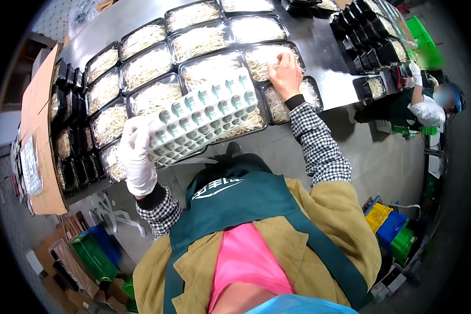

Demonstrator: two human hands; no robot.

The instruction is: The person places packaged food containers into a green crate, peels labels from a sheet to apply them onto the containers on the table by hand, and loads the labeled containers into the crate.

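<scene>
My left hand (137, 152), in a white glove, is closed on the left end of a sheet of stickers (204, 118). Rows of green-and-white labels cover the sheet, which slants over the nearest trays and hides parts of them. My bare right hand (286, 78) rests on a film-topped black tray of bean sprouts (256, 60), its bent fingers apart and fingertips touching the top. Just below that wrist lies another tray of sprouts (277, 104). Several more bean sprout trays (146, 68) sit in rows on the metal table (324, 68).
Stacked black trays (70, 136) stand at the left beside a cardboard sheet (39, 131). More stacked trays (369, 36) are at the far right. A co-worker (424, 104) in a blue cap is beyond the table's right end. Crates (390, 227) stand at lower right.
</scene>
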